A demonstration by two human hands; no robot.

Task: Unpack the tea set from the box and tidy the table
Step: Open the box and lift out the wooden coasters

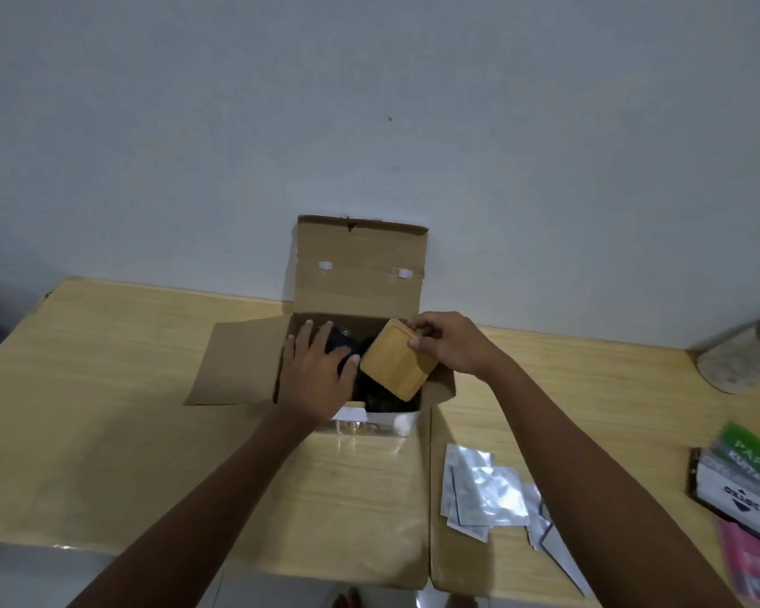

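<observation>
An open cardboard box [360, 274] stands at the back of the wooden table [106, 388], its flaps spread out. My right hand [448, 342] grips a square bamboo coaster [396, 359] by its upper right edge, tilted over the box's opening. My left hand [314, 379] reaches into the left side of the box, fingers spread over a dark rounded item [338, 340]. More dark items lie under the coaster, mostly hidden. A white piece [396, 421] shows at the box's near wall.
Several silvery foil sachets [483, 493] lie on the table right of the box. A stack of printed packets [742, 480] sits at the right edge. A round container [746, 362] stands at the far right. A wall is close behind the table.
</observation>
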